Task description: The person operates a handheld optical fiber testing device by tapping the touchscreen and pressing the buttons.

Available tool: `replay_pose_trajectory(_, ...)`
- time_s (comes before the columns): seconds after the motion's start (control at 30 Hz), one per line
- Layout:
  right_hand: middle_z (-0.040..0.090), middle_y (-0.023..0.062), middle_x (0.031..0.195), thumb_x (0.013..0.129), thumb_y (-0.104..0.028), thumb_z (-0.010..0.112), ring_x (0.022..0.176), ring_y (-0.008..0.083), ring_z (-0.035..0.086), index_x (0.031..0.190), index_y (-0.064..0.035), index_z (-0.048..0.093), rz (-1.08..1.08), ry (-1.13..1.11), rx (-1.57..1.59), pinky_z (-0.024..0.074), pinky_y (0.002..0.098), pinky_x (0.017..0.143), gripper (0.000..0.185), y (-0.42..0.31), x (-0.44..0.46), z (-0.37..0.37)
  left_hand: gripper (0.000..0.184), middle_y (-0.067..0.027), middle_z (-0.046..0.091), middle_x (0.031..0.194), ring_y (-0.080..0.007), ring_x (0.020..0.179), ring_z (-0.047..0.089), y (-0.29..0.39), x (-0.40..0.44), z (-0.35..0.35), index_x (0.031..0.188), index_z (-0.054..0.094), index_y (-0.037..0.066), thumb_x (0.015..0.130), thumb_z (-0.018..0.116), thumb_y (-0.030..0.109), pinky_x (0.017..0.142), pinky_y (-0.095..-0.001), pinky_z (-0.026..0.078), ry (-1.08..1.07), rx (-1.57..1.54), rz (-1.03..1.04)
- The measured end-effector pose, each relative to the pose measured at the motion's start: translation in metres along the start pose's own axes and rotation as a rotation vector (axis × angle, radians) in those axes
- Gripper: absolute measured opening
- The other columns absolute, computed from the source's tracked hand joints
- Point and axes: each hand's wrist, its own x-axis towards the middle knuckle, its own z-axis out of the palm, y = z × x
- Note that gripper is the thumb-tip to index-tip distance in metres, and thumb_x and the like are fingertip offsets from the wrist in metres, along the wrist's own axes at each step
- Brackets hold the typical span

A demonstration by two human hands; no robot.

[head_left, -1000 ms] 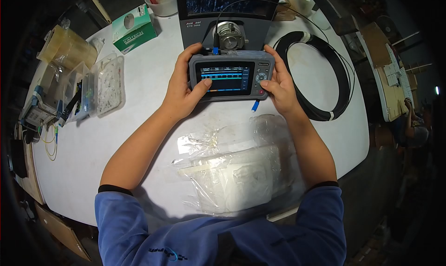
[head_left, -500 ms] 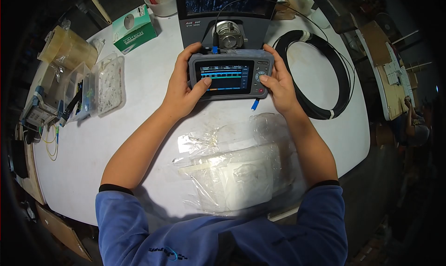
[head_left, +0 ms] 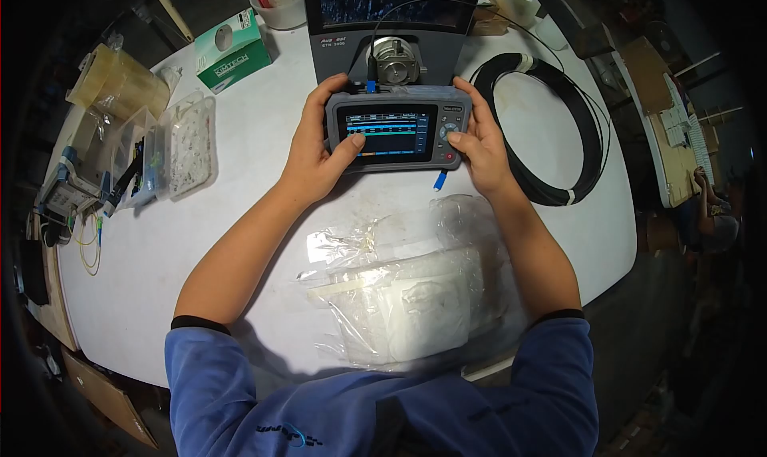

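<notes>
Evidently for steadiness, the handheld tester sits between both hands at the far middle of the tabletop, just in front of the grey screened machine. The fingers of the left hand and right hand grasp its opposite ends, wrapping over the top corners, so the display faces the wearer, probably for easy reading. The left thumb lies over the screen's lower left part, while the right thumb rests at the round keypad, a grip that seems to put the buttons within reach without letting go. A blue connector stands at the top edge with a thin black cable rising from it, likely leaving the front unobstructed. The cable coil lies flat on the right, presumably to avoid tangles; clear plastic packaging lies between the forearms.
</notes>
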Motion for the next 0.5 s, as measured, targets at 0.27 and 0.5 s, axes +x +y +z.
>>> replay_pose_trajectory(0.27, 0.057, 0.0152, 0.131, 0.094, -0.011, 0.062, 0.122, 0.0197, 0.056, 0.156, -0.0023, 0.031, -0.026, 0.016, -0.004, 0.0399, 0.0341, 0.109, 0.07, 0.0008, 0.0016, 0.0013, 0.072, -0.0194, 0.045, 0.144, -0.0294, 0.132, 0.048, -0.0002, 0.0001, -0.0002, 0.151, 0.032, 0.002, 0.09, 0.066, 0.019, 0.113, -0.0402, 0.037, -0.005, 0.011, -0.003)
replay_pose_trajectory(0.5, 0.057, 0.0153, 0.132, 0.094, -0.011, 0.063, 0.123, 0.0197, 0.055, 0.156, -0.0022, 0.031, -0.017, -0.001, 0.006, 0.0394, 0.0337, 0.109, 0.07, 0.0024, 0.0024, -0.0015, 0.072, -0.0189, 0.045, 0.143, -0.0289, 0.131, 0.048, -0.002, -0.0001, 0.0, 0.151, 0.032, 0.002, 0.09, 0.066, 0.018, 0.113, -0.0401, 0.037, -0.001, 0.009, 0.011)
